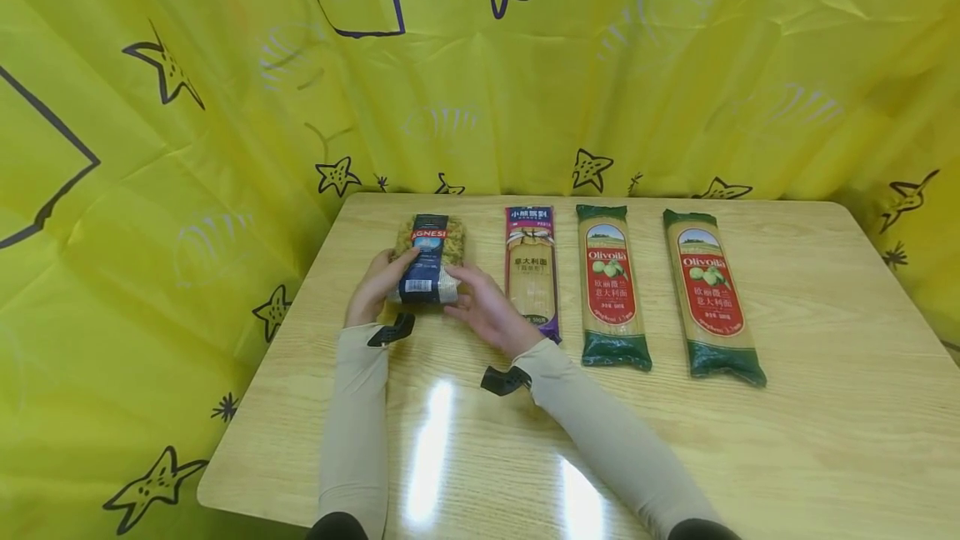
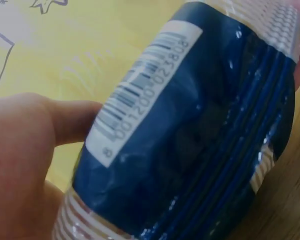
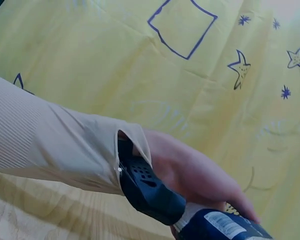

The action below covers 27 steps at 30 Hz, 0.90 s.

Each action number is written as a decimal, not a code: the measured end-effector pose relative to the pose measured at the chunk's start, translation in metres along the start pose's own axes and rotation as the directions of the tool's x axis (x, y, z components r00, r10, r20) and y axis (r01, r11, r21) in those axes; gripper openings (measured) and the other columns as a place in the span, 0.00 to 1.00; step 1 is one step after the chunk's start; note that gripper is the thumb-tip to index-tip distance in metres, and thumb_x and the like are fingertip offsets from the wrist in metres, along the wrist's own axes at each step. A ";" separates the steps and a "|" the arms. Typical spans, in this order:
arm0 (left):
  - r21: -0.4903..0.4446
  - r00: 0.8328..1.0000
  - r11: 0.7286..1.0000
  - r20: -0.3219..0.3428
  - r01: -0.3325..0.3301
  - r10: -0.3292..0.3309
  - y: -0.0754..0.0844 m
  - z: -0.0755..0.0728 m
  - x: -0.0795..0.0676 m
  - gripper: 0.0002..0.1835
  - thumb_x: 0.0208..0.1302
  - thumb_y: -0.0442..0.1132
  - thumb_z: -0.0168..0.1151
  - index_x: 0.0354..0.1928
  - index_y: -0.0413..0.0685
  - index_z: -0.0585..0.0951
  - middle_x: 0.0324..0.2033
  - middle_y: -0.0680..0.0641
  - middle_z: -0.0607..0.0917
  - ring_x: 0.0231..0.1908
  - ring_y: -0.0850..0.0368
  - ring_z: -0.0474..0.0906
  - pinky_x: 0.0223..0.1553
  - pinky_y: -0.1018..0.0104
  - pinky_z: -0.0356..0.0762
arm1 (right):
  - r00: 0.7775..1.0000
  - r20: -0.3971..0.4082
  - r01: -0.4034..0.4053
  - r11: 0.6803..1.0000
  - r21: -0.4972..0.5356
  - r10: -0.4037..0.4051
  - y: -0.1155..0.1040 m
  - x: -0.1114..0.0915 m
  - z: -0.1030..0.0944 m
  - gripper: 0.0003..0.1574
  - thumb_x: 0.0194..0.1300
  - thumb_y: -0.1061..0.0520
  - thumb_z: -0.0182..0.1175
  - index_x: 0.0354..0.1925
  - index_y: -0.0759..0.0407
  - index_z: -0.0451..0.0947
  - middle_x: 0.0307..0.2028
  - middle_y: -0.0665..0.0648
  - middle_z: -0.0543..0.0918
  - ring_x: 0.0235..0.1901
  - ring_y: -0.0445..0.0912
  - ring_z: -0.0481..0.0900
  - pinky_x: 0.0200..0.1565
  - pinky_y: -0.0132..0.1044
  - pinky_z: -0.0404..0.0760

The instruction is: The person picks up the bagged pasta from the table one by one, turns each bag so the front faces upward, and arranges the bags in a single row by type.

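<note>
A bag of AGNESI short pasta [image 1: 429, 273], dark blue with clear sides, is held between both hands at the table's left. My left hand [image 1: 377, 283] grips its left side, with the thumb laid over the front. At the lower right corner my right hand [image 1: 486, 304] holds the bag, thumb on top and fingers curled by the edge. The left wrist view shows the bag's barcode end [image 2: 185, 125] up close and tilted, beside part of the left hand [image 2: 27, 145]. In the right wrist view the left hand [image 3: 197, 172] reaches over the bag [image 3: 227, 226].
Right of the bag lie a purple spaghetti pack [image 1: 532, 273], close by the right hand, and two green-ended Olivoila spaghetti packs, one nearer [image 1: 611, 286] and one farther right [image 1: 708, 294]. A yellow patterned curtain [image 1: 480, 82] hangs behind the wooden table [image 1: 832, 315].
</note>
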<state>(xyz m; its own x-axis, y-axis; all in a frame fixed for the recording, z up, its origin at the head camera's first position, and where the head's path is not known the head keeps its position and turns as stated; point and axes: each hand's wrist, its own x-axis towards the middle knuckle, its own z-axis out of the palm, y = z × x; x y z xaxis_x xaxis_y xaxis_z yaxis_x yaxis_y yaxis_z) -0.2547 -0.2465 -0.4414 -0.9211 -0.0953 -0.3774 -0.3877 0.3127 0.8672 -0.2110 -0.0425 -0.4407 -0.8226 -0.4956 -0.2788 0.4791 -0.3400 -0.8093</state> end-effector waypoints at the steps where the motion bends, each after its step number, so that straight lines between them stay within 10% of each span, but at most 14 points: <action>1: 0.000 1.000 1.000 -0.007 0.001 -0.001 0.001 0.001 0.000 0.50 0.76 0.60 0.53 0.82 0.35 0.43 0.81 0.32 0.53 0.80 0.39 0.51 0.83 0.46 0.48 | 1.000 -0.005 0.000 1.000 0.000 0.000 0.000 -0.001 0.001 0.58 0.77 0.48 0.52 0.82 0.58 0.23 0.82 0.65 0.49 0.80 0.66 0.52 0.81 0.58 0.55; 27: 0.122 0.998 0.990 0.017 -0.070 0.068 0.000 0.018 0.003 0.50 0.76 0.62 0.51 0.83 0.42 0.42 0.82 0.33 0.48 0.81 0.36 0.47 0.82 0.42 0.49 | 0.992 -0.129 0.006 1.000 -0.013 -0.008 0.001 -0.004 -0.002 0.60 0.75 0.51 0.56 0.83 0.55 0.26 0.84 0.61 0.30 0.82 0.68 0.35 0.80 0.63 0.53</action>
<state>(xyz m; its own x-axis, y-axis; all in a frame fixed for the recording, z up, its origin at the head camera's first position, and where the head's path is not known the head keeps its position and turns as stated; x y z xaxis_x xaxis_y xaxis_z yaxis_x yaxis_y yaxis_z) -0.2571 -0.2292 -0.4482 -0.9447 -0.0579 -0.3226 -0.3151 0.4312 0.8454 -0.2072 -0.0396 -0.4414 -0.8591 -0.3854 -0.3367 0.4698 -0.3331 -0.8175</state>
